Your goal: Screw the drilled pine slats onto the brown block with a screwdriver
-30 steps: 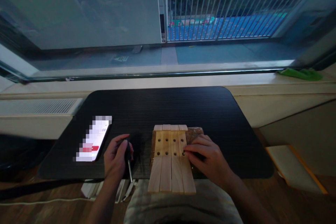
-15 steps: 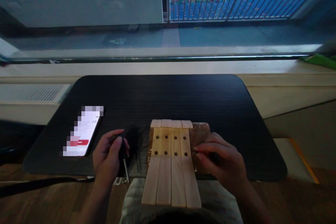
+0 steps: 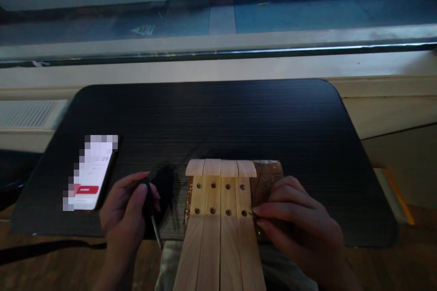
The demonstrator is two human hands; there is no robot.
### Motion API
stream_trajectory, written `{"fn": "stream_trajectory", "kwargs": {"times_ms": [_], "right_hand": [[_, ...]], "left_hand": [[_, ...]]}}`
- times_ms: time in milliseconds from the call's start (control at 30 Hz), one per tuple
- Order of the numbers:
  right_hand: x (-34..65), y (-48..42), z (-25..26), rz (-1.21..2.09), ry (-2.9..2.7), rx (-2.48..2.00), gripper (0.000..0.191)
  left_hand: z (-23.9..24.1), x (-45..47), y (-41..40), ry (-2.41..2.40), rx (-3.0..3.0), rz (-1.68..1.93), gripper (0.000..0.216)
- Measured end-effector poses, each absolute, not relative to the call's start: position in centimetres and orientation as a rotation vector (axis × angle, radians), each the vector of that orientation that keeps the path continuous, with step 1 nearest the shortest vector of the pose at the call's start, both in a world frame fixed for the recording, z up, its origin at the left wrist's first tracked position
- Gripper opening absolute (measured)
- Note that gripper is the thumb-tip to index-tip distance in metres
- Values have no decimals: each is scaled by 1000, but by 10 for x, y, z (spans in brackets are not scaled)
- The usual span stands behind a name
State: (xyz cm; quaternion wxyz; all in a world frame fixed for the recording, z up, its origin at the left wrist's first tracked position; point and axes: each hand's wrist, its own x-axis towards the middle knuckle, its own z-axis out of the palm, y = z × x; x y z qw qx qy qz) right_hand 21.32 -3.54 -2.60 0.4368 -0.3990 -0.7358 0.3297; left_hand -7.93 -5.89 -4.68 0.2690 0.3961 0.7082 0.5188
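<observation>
A pale wooden piece of several slats (image 3: 220, 232) with two rows of screw holes lies over the near edge of the black table (image 3: 211, 122). It rests on a brown tape-wrapped block (image 3: 268, 175). My left hand (image 3: 124, 218) is closed round a black-handled screwdriver (image 3: 152, 211), its metal shaft pointing down, left of the slats. My right hand (image 3: 300, 229) lies on the block at the slats' right edge, thumb and forefinger pinched on something small beside the lower right hole.
A lit phone (image 3: 91, 173) lies on the table's left part. Behind the table runs a pale window sill (image 3: 218, 70) with a large window above. A white vent grille (image 3: 23, 113) sits at the left. Wooden floor shows below.
The view has tilted downward, so table and slats appear larger and nearer. My right hand slid slightly back from the holes and pinches beside the lower right one. Left hand keeps the screwdriver.
</observation>
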Motion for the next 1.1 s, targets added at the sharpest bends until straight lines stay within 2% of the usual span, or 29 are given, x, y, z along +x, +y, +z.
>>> {"fn": "stream_trajectory", "kwargs": {"times_ms": [900,1100], "right_hand": [[206,-37,-41,524,-2029,-1046,13],[203,-37,-47,523,-1961,-1042,13]], "left_hand": [[-62,-78,-51,1811,1054,1429,27],[-50,-71,-48,1773,974,1568,38]]}}
